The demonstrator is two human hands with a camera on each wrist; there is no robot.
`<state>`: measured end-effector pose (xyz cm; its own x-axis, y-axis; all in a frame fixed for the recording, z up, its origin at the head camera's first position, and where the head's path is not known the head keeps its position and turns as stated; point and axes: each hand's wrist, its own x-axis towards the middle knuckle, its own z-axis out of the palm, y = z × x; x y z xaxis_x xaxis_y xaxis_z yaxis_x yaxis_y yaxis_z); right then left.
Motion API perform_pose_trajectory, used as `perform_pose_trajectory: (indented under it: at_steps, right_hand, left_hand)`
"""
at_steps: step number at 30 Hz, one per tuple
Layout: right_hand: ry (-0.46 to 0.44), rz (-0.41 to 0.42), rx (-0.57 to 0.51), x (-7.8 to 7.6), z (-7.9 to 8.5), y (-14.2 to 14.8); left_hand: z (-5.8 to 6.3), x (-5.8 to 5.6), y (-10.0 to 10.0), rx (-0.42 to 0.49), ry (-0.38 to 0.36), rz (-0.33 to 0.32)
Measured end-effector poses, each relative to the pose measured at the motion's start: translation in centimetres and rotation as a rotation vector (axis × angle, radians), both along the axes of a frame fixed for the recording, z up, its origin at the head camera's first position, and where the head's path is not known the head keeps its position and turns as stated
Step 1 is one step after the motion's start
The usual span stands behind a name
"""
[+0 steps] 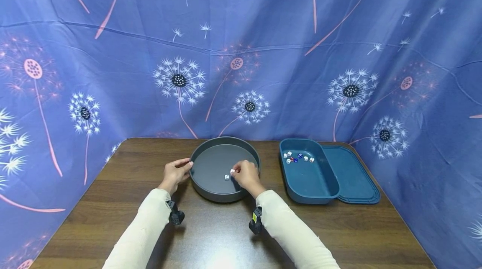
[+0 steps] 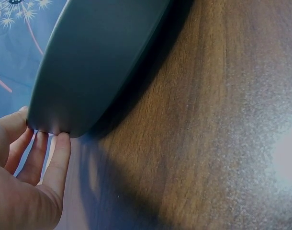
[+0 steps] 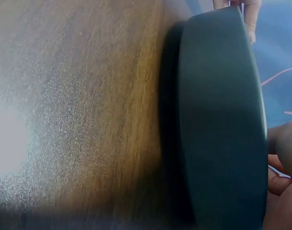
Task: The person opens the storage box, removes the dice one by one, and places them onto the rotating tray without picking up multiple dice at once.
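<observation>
A round dark grey pan sits on the wooden table in the head view. My left hand holds its left side, the thumb at the rim and fingertips against the outer wall, as the left wrist view shows. Inside the pan, my right hand pinches a white die between thumb and fingers. Another white die lies on the pan floor just beside it. From the right wrist camera, the pan's wall hides most of the right hand and both dice.
To the right stands a teal rectangular container with several white dice, blue dice and a small red piece. A matching teal lid lies beside it, partly hidden by the container. A dandelion-patterned blue cloth hangs behind the table.
</observation>
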<state>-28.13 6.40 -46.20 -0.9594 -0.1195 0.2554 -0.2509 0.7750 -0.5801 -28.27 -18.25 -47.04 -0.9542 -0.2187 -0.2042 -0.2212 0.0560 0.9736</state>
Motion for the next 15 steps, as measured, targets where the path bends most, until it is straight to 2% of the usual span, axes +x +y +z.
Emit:
perform_pose_trajectory:
  at_steps: [15]
  right_hand:
    - [-0.031,-0.017,0.157,0.17,-0.76,-0.75]
  left_hand:
    - [-0.04,0.05,0.0,-0.016,-0.006,0.002]
